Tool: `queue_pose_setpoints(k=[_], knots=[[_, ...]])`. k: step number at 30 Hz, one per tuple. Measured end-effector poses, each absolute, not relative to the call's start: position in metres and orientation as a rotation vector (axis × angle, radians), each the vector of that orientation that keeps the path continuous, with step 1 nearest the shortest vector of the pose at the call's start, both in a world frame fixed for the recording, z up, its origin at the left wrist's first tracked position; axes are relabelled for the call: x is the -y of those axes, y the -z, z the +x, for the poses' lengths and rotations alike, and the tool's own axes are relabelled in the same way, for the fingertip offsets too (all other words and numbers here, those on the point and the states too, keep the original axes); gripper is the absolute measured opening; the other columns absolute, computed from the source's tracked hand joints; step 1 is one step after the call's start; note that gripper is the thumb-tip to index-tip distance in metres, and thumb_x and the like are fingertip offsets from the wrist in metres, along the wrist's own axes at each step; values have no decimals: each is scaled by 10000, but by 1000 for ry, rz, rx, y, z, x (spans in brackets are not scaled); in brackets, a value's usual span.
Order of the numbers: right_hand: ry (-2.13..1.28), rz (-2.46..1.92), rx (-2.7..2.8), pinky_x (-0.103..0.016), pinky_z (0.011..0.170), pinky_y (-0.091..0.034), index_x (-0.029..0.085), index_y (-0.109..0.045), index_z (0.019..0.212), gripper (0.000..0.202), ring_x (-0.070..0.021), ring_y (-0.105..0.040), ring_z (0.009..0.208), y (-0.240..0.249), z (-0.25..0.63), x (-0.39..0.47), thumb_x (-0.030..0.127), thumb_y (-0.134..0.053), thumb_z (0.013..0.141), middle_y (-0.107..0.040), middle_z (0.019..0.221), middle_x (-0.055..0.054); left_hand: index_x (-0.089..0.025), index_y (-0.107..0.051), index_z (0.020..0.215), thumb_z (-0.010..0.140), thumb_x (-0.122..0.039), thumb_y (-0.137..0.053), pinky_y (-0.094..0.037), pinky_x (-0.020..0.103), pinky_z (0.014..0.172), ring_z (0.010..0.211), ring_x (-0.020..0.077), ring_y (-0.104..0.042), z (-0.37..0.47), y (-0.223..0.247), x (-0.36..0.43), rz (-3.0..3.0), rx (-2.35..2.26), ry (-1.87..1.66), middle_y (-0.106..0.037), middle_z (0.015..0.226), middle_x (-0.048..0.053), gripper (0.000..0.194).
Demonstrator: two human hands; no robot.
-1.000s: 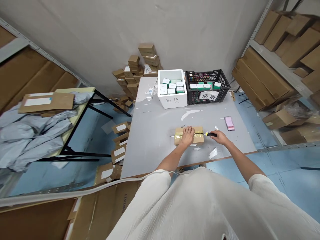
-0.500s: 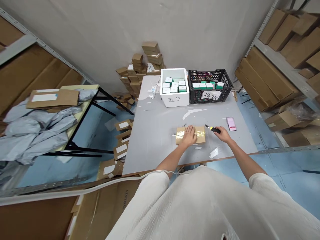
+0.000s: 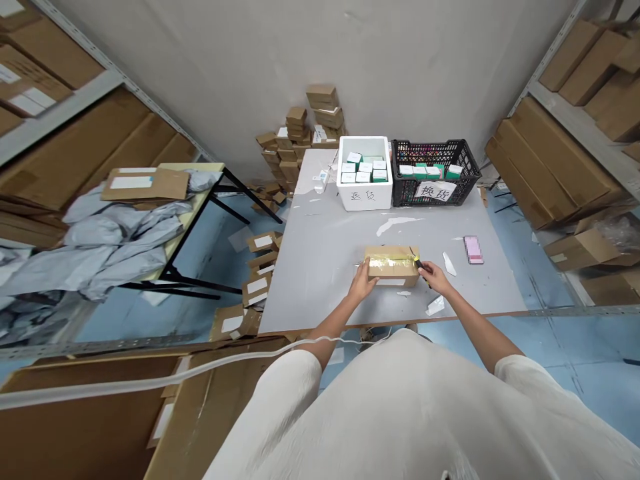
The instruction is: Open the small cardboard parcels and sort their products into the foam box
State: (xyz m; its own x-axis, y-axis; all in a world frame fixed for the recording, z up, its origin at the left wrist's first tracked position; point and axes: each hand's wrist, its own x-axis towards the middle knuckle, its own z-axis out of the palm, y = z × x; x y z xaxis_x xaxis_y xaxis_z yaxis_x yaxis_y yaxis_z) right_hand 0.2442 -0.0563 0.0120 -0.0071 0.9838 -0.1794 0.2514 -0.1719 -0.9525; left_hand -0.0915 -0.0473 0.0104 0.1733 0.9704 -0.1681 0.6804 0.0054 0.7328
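A small cardboard box (image 3: 393, 272) with shiny yellowish tape along its top lies near the front edge of the grey table (image 3: 320, 267). My left hand (image 3: 362, 280) grips the box at its left end. In my right hand (image 3: 434, 276) is a black and yellow utility knife (image 3: 421, 268), its blade end at the right end of the taped top. A scrap of clear plastic (image 3: 435, 306) lies close to my right forearm, with a white paper scrap (image 3: 449, 264) beyond it.
At the table's back stand a white foam box (image 3: 366, 197) and a black crate (image 3: 434, 199), both holding small green and white boxes. A pink phone-like item (image 3: 473, 249) lies at the right. Grey parcels (image 3: 120, 233) cover the left side table (image 3: 195, 212).
My left hand has moved from the top of the box to its left end. The knife has come over to the box's right end and points more steeply. The view has shifted left.
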Motion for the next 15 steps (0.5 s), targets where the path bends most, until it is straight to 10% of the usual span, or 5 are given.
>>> queue_pose_setpoints(k=[15], knots=[[-1283,-1577,1165,-383,801,-601,243,-661,1140,694,-235,-709,875,-34,243,13,806,-782,753,-801,972,-66,-268,-411,1626,1030,-611,-571,-500,496,1138,1377,375,-623,-81,-54,6,1631,-1805,-409,-648,1515,157,705]])
